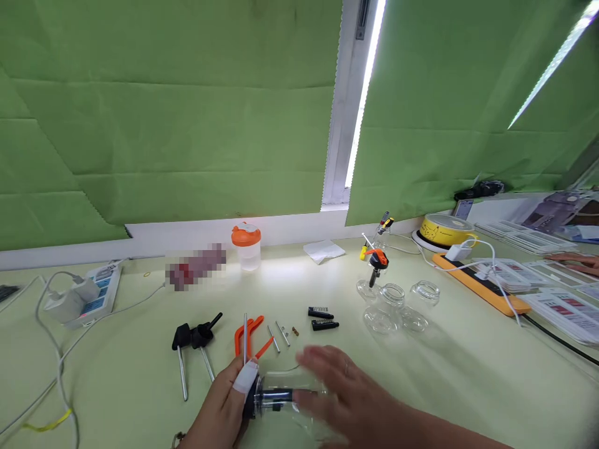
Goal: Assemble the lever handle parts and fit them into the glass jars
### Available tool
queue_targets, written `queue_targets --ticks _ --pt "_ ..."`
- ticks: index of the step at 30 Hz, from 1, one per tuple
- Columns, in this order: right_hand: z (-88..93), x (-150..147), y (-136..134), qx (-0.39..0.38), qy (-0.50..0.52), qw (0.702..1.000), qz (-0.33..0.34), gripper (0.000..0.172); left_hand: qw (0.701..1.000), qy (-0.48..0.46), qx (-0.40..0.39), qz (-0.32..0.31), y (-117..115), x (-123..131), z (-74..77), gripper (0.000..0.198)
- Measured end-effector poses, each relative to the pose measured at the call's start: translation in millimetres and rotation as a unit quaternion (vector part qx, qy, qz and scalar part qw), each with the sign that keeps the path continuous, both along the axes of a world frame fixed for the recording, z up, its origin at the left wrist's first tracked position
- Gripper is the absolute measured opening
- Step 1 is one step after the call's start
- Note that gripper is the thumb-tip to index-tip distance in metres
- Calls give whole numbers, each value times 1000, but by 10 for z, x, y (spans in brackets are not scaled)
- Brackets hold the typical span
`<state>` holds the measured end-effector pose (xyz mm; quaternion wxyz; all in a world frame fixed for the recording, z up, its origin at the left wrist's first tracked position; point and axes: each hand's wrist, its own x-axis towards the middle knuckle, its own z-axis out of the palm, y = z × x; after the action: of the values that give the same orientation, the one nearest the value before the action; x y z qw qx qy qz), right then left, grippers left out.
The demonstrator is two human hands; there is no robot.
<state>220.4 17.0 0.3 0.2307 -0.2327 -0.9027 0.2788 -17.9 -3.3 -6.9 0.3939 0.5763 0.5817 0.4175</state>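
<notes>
My left hand [224,399], with white tape round the thumb, grips the black cap [251,400] of a clear glass jar [285,378] lying on its side. A thin metal rod [245,333] stands up from the cap, and a dark shaft [277,395] shows inside the glass. My right hand [344,390] is over the jar's far end, fingers stretched and apart, smeared by motion; whether it touches the glass I cannot tell. Beyond the hands lie orange handle parts [239,340], two metal pins [282,333], small brown beads [295,332] and black pieces with springs [324,324].
Two black caps with metal rods [191,337] lie left. Several glass jars [392,312] stand right, near an assembled black-and-orange top [375,262]. An orange-lidded cup [246,246] is at the back. A white power strip [96,296] and an orange one [477,284] trail cables.
</notes>
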Motion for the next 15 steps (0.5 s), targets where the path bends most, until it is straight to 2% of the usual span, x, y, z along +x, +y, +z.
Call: queue_targets --ticks 2,4,5,6,7,9,10,12,13,15 --pt "-38 -3 6 -117 13 990 -81 82 998 27 45 -31 -19 -9 5 34" --pt "-79 -14 5 -235 -14 964 -128 88 995 53 54 -60 -46 -3 1 33" --pt "-98 -19 1 -250 -36 959 -130 86 994 66 50 -66 -59 3 -3 33" --pt "-113 -24 -6 -225 -54 965 -124 84 994 76 45 -62 -70 12 -10 33" --pt "-124 -27 -15 -164 -66 978 -115 84 995 80 37 -51 -77 21 -17 33" --pt "-135 -23 -43 36 -59 992 -106 78 998 64 8 -11 -82 39 -35 33" --pt "-134 -13 -62 144 -50 983 -105 71 999 45 -18 7 -82 46 -46 35" --pt "-120 32 -112 327 -31 939 -104 48 997 5 -76 24 -81 54 -70 38" --pt "-113 72 -141 391 -25 914 -102 39 995 -7 -99 25 -82 54 -81 39" --pt "-120 190 -197 460 -21 882 -99 28 993 -18 -113 20 -89 50 -93 37"
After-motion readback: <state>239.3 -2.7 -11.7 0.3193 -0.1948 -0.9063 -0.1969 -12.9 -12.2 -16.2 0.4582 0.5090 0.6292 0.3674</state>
